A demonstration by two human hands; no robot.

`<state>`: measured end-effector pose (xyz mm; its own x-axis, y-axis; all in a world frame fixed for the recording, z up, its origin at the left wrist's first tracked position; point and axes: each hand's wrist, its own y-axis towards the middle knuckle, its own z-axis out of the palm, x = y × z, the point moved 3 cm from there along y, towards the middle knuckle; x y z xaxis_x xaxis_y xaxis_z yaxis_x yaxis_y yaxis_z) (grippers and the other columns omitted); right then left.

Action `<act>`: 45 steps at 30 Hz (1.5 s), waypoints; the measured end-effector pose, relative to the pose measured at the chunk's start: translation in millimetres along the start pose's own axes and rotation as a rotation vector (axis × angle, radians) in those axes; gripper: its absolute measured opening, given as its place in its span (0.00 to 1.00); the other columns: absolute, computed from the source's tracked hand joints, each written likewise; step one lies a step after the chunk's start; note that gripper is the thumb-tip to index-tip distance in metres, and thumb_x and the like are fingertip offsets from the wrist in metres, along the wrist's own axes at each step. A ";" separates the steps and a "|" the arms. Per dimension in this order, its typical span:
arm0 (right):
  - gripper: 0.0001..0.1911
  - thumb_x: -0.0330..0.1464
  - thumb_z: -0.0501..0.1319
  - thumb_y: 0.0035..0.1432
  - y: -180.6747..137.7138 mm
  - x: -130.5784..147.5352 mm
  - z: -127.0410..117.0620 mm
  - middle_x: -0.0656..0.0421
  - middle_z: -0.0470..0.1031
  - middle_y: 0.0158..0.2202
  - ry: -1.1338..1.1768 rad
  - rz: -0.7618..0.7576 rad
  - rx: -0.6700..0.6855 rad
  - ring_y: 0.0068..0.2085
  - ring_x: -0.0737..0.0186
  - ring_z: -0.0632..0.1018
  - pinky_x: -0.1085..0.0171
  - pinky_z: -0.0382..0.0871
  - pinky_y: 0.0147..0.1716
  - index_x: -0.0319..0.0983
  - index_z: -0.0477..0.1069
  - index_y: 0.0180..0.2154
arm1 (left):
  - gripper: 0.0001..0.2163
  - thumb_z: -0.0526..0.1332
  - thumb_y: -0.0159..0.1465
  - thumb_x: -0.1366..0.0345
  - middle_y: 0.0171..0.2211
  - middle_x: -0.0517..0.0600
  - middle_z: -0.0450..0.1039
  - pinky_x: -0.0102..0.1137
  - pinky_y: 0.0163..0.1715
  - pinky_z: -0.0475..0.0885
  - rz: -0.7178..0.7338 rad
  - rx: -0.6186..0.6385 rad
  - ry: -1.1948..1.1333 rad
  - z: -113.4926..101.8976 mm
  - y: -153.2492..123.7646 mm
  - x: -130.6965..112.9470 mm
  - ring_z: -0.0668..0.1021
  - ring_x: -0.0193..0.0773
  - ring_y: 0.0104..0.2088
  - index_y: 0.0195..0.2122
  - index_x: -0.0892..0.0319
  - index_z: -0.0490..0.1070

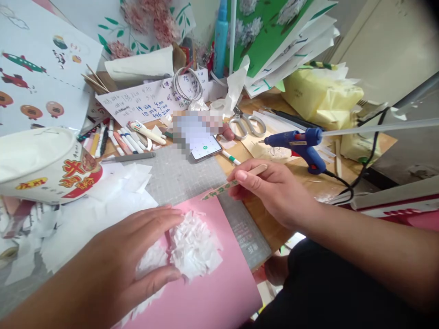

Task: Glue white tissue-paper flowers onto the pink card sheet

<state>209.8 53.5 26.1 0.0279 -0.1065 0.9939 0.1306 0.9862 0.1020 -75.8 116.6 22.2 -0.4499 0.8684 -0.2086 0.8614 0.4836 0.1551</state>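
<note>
My left hand (116, 260) lies flat on a pink sheet (212, 292), fingers stretched out and pressing the left side of a clump of crumpled white tissue pieces (194, 246). My right hand (270, 189) is closed around a thin wooden stick (233, 183) with a green-smeared tip. The stick points left toward the top edge of the pink sheet. The pink sheet rests on a grey cutting mat (185, 176).
A blue glue gun (302, 144) stands right of centre, its cord trailing right. Scissors (247, 123), a phone (205, 147), pens (123, 139), handwritten notes and paper scraps crowd the desk. A printed paper bowl (44, 167) sits at left. Green and yellow papers pile up behind.
</note>
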 end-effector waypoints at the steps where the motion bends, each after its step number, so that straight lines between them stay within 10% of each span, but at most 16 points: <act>1: 0.13 0.41 0.67 0.67 -0.6 2.1 -0.6 0.60 0.79 0.31 -0.042 -0.050 0.010 0.32 0.66 0.80 0.66 0.76 0.34 0.39 0.76 0.32 | 0.27 0.57 0.71 0.37 0.62 0.43 0.79 0.34 0.62 0.75 -0.001 -0.003 -0.001 -0.1 0.4 -0.1 0.81 0.44 0.60 0.66 0.40 0.66; 8: 0.15 0.18 0.58 0.62 -0.8 8.7 19.3 0.58 0.79 0.32 -0.716 -0.543 0.352 0.32 0.64 0.75 0.66 0.67 0.33 0.37 0.81 0.43 | 0.31 0.69 0.65 0.44 0.60 0.44 0.81 0.31 0.57 0.80 0.114 0.059 0.008 -7.4 6.0 7.4 0.85 0.44 0.55 0.66 0.43 0.67; 14: 0.05 0.24 0.65 0.64 14.1 -1.0 48.1 0.57 0.80 0.33 -0.949 -0.388 0.541 0.38 0.58 0.76 0.63 0.67 0.41 0.38 0.76 0.35 | 0.29 0.67 0.65 0.41 0.61 0.47 0.80 0.34 0.59 0.78 0.005 0.073 -0.073 -6.8 3.8 4.5 0.84 0.48 0.57 0.65 0.43 0.69; 26: 0.11 0.18 0.57 0.60 33.5 16.5 28.0 0.51 0.76 0.37 -1.080 -0.363 0.227 0.41 0.54 0.73 0.59 0.64 0.42 0.35 0.74 0.37 | 0.28 0.68 0.63 0.41 0.61 0.48 0.80 0.41 0.54 0.81 -0.148 0.137 -0.199 -5.2 7.9 0.1 0.83 0.53 0.58 0.62 0.43 0.72; 33: 0.04 0.24 0.68 0.61 18.3 5.3 43.3 0.55 0.77 0.33 -1.049 -0.352 0.559 0.37 0.60 0.75 0.64 0.67 0.39 0.37 0.82 0.34 | 0.30 0.69 0.62 0.42 0.60 0.50 0.81 0.45 0.56 0.80 -0.147 0.136 -0.178 -7.1 8.8 -2.1 0.83 0.54 0.58 0.63 0.45 0.72; 45: 0.10 0.21 0.58 0.67 28.8 2.5 49.1 0.45 0.78 0.38 -1.186 -0.282 0.432 0.39 0.53 0.73 0.57 0.65 0.44 0.29 0.80 0.38 | 0.30 0.71 0.62 0.46 0.63 0.49 0.79 0.42 0.58 0.80 -0.111 0.140 -0.168 -5.3 3.1 5.3 0.83 0.54 0.59 0.64 0.44 0.71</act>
<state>165.0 87.9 33.5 -0.8681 -0.3584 0.3434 -0.3469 0.9329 0.0968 -76.7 123.4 26.7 -0.5078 0.7747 -0.3767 0.8386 0.5446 -0.0106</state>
